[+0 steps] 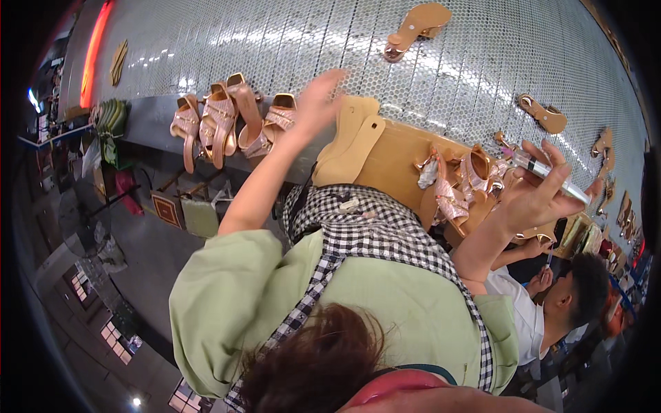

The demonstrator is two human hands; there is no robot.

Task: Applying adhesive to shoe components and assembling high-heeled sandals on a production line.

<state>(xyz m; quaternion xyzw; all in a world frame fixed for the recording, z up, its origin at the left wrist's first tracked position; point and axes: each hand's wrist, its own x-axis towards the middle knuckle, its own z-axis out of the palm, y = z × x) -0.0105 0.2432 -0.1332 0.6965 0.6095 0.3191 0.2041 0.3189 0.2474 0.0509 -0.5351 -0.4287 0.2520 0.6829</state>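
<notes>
My left hand (319,107) is raised over the bench edge with its fingers stretched out, and I see nothing in it. It is beside a stack of tan insoles (348,148) and a row of pink strappy heeled sandals (218,122). My right hand (533,196) has its fingers closed round a slim white-and-silver pen-like tool (551,177); its exact kind is unclear. Below and left of that hand, several more pink sandals (452,199) lie on the bench, partly hidden by my forearm.
A shiny metal mesh conveyor (275,51) runs beyond the bench. On it lie a tan-soled heeled sandal (418,27) and another sandal (544,115). A wooden board (399,155) is in front of me. A co-worker in white (516,310) works at the right. Stools (200,217) stand at left.
</notes>
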